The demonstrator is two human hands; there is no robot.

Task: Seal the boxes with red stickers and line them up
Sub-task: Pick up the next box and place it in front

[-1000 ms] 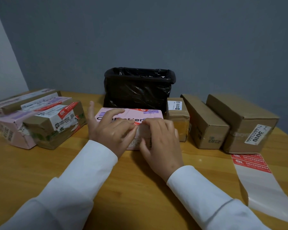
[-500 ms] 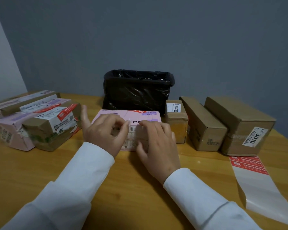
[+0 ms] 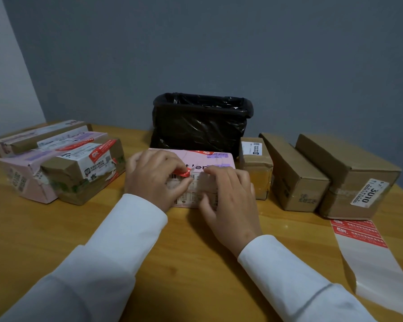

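On the wooden tabletop (image 3: 56, 231) before a grey wall, a pink box (image 3: 196, 159) lay mid-table, its print mostly hidden by both hands. The left hand (image 3: 154, 182) pinched a red sticker (image 3: 184, 173) over its label; the right hand (image 3: 228, 196) pressed flat, fingers straight. A brown box (image 3: 349, 173) at right read "3U10".

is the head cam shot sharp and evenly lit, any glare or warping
Head view: dim and soft overall; the label print on the pink box is partly blurred; the black bin liner shows small glints; the hands cast soft shadows on the table; wide-angle bending tilts the brown boxes outward at right.
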